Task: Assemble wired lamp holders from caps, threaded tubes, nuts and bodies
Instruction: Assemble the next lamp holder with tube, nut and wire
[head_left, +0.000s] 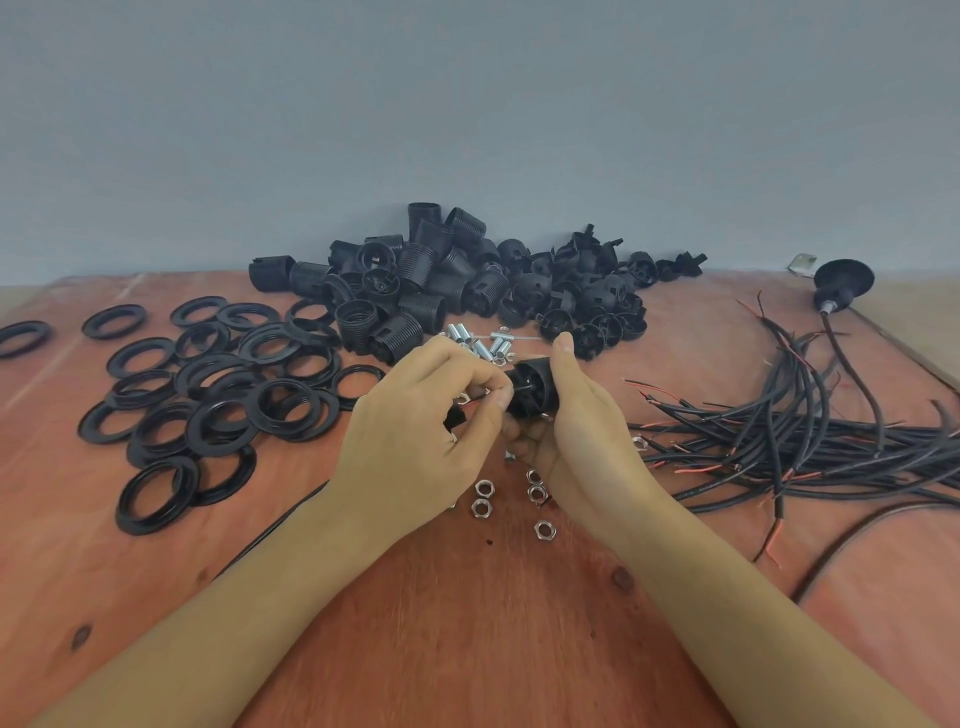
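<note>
My right hand grips a black lamp holder cap above the table's middle, its open side turned to the left. My left hand pinches a thin wire end right at the cap's opening; the black cable trails from under that wrist to the lower left. Silver threaded tubes lie just behind the hands. Hex nuts are scattered below them. A heap of black bodies and caps sits at the back by the wall.
Many black threaded rings spread over the left of the wooden table. A bundle of black cables with red cores lies on the right. One wired holder stands at the far right, by the table's edge.
</note>
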